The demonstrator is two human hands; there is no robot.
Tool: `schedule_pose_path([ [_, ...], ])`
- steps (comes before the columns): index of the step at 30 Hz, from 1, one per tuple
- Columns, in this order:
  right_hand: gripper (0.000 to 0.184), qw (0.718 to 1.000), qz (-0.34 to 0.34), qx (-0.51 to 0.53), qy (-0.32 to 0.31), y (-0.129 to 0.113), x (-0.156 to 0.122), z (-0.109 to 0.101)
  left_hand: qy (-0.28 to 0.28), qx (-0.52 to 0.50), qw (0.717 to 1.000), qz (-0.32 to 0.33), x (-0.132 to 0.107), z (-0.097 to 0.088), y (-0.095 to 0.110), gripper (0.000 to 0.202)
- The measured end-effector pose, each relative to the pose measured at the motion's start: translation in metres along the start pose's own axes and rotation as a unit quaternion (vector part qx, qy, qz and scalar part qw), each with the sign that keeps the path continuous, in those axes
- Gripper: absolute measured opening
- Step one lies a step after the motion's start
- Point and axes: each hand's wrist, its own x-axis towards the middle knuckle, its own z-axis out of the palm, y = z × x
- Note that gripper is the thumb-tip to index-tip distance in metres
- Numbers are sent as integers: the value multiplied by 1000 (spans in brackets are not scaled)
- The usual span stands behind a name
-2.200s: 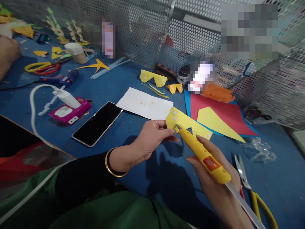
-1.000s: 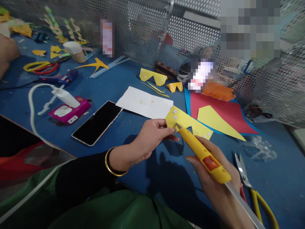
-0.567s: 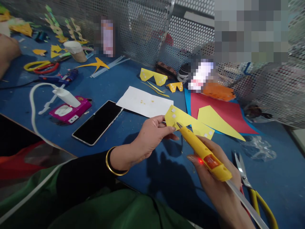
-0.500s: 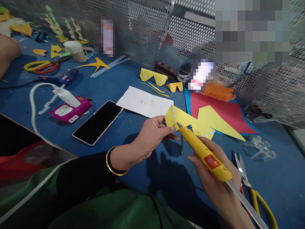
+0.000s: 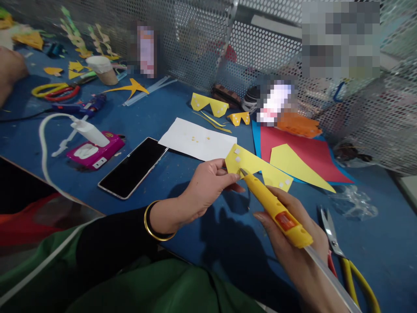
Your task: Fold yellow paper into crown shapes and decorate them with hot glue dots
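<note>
My left hand (image 5: pixel 211 184) pinches the left end of a yellow paper cutout (image 5: pixel 249 161) shaped like a pair of glasses, with small white squares stuck on it. In my right hand (image 5: pixel 293 243) is a yellow glue gun (image 5: pixel 269 202) with an orange-red trigger and a clear glue stick coming out of its rear. Its metal nozzle is at the cutout's left end, close to my left fingertips; whether it touches the paper I cannot tell. Farther back lie a larger yellow paper glasses shape (image 5: pixel 210 105) and a small orange one (image 5: pixel 239 118), both with white dots.
White paper (image 5: pixel 198 139) lies beside a black phone (image 5: pixel 133 167). A pink power socket (image 5: pixel 110 141) and blue glue gun (image 5: pixel 97 104) are at left. Scissors (image 5: pixel 332 230) lie right, near red card (image 5: pixel 299 152) and clear plastic (image 5: pixel 353 202). Another person's hand (image 5: pixel 11 71) shows far left.
The glue gun and my right hand have shifted slightly to the left, the nozzle moving a little along the cutout. My left hand keeps its hold.
</note>
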Motion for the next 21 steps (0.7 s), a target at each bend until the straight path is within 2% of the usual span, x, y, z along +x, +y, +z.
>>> schedule_pose_path([
  [3,40,1000,8,13,-9,0,-2,0,-3,4,1000,1,0,-1,-1,27],
  [10,42,992,112,64,-4,-2,-9,-3,3,4,1000,-7,-3,1,1,30],
  [18,40,993,89,74,-17,2,-4,-2,11,17,1000,-14,-3,1,2,30],
  [21,38,987,98,124,-16,4,-7,-2,17,23,999,-19,-3,2,2,30],
])
